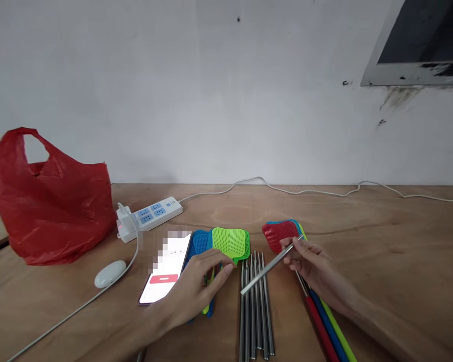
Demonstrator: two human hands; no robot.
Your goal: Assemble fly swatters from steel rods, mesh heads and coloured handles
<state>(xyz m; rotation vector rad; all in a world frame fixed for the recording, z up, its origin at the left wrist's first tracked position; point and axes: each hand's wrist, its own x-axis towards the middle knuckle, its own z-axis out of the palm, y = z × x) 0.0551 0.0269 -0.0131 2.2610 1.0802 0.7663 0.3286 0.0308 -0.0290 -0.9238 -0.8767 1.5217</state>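
Note:
My right hand (309, 261) is closed around one end of a silver metal tube (264, 274), which slants down to the left. Below it lies a row of several similar metal tubes (254, 311), side by side. My left hand (196, 281) has its thumb and forefinger drawn together at the lower edge of a lime-green mesh fly swatter head (230, 242). A blue mesh head (200, 242) lies beside it, and more pieces are partly hidden under my left hand. Near my right hand is a red fly swatter head (281, 235), with red, blue and yellow-green handles (330, 327) below my wrist.
A lit phone (168, 274) lies left of my left hand. Behind it are a white power strip (151, 218) with a cable and a white oval device (110, 274). A red plastic bag (56, 211) stands at the far left. The wall (226, 100) bounds the wooden table (411, 251).

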